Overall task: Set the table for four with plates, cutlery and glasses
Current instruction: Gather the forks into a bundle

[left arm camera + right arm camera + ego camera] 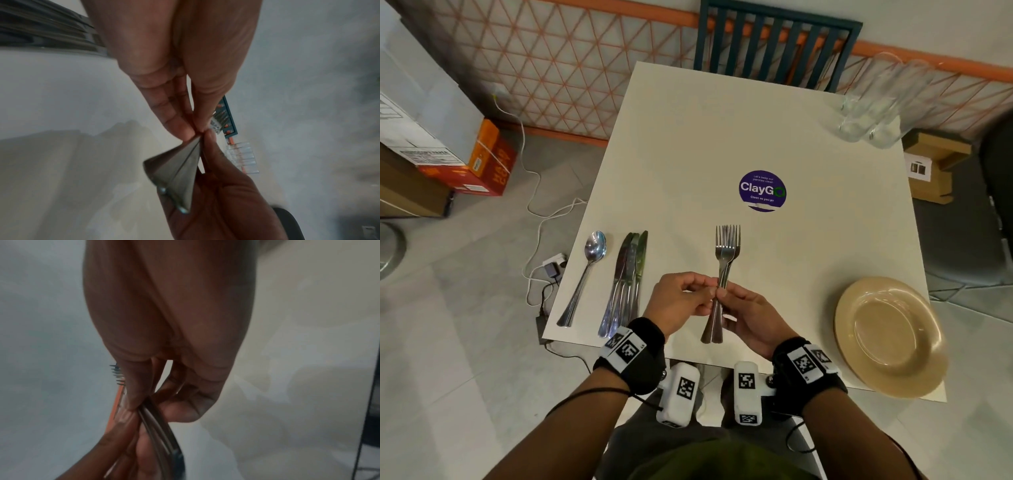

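A bundle of steel forks (726,260) is held above the white table (688,154), tines pointing away from me. My left hand (685,299) pinches the fork handles from the left, and my right hand (748,313) grips them from the right. The handles fan out in the left wrist view as forks (180,177), and between both hands' fingers in the right wrist view as forks (158,426). A spoon (583,275) and several knives (626,284) lie at the near left. A tan plate (887,335) sits at the near right corner. Clear glasses (873,106) stand at the far right.
A round purple sticker (762,191) marks the table's middle. A dark slatted chair (774,44) stands at the far side. Cardboard boxes (465,161) and a white cable (534,192) lie on the floor to the left, another box (935,164) to the right.
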The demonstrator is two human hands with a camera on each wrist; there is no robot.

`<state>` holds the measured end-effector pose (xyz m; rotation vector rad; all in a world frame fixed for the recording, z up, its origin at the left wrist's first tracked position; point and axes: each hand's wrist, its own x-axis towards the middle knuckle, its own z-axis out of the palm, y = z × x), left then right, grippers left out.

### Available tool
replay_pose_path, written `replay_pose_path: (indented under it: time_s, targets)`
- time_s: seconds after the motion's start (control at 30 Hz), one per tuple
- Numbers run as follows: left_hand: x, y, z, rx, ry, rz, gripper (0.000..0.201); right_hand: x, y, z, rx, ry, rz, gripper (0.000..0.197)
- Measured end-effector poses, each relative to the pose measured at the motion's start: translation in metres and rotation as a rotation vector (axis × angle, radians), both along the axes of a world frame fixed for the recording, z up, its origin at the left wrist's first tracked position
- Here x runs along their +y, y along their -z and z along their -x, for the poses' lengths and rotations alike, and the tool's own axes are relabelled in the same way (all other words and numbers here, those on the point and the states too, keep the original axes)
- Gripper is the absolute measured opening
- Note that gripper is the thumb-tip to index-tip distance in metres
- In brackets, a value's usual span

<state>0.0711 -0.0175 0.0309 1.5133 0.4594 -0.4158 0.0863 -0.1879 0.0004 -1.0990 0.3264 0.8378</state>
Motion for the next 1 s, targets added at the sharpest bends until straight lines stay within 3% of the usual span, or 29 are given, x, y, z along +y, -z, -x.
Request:
replay_pose_path:
  time_s: [0.1,0.2,0.4,0.67,0.87,1.0]
  targets:
    - [0.008,-0.002,0.007,0.019,0.08,-0.036,0.02,0.005,0.003,0.003,-0.03,-0.016,0.07,0.024]
    - [0.014,-0.001,0.019,-0.002,0.202,-0.285,0.029,0.017,0.004,0.007,-0.045,-0.027,0.134,0.016]
    - [0.011,0.001,0.04,-0.023,0.204,-0.58,0.032,0.038,0.012,0.014,-0.008,-0.079,0.159,0.021]
    - [0.012,0.011,0.055,0.034,0.088,-0.542,0.027,0.042,0.015,0.018,0.034,-0.138,0.121,0.024]
    - [0.007,0.021,0.054,0.039,0.066,-0.67,0.02,0.039,0.02,0.012,0.049,-0.171,0.111,0.025]
    - [0.0,0.029,0.053,0.039,0.049,-0.721,0.021,0.043,0.023,0.008,0.056,-0.184,0.147,0.014]
